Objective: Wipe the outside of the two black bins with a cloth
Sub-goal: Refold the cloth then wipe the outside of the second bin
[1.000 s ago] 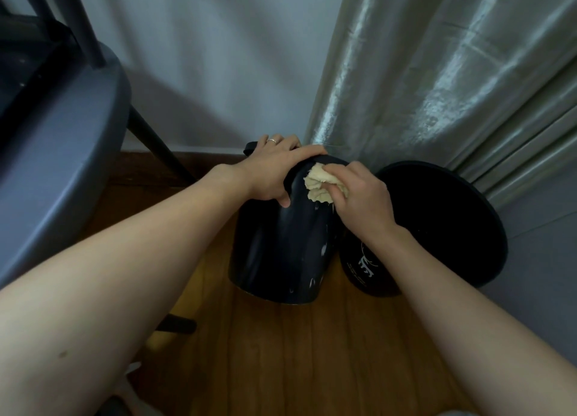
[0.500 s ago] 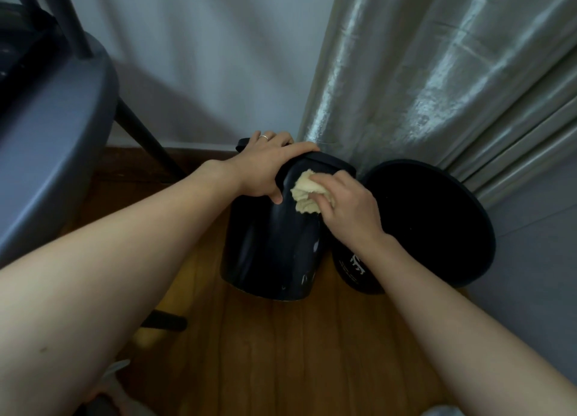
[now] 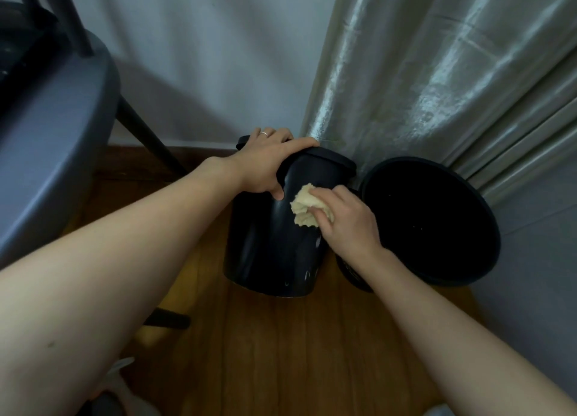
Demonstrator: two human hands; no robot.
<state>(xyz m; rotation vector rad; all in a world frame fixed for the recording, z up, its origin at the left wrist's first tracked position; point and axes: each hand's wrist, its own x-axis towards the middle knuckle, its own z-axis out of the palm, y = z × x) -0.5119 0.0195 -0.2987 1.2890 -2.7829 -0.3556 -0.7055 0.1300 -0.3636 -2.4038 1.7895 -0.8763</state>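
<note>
Two black bins stand on the wooden floor by the curtain. The left bin is tilted towards me, and my left hand grips its rim from above, thumb on the near wall. My right hand holds a crumpled pale yellow cloth and presses it against the upper side of that bin. The right bin sits open beside it, its dark inside facing me; my right wrist hides part of its near wall.
A shiny grey curtain hangs behind both bins. A grey chair seat with dark legs fills the left. The white wall is behind. Wooden floor lies in front.
My right hand has slid the cloth down the left bin's side, from near the rim to lower on the wall. My left hand keeps its hold on the rim.
</note>
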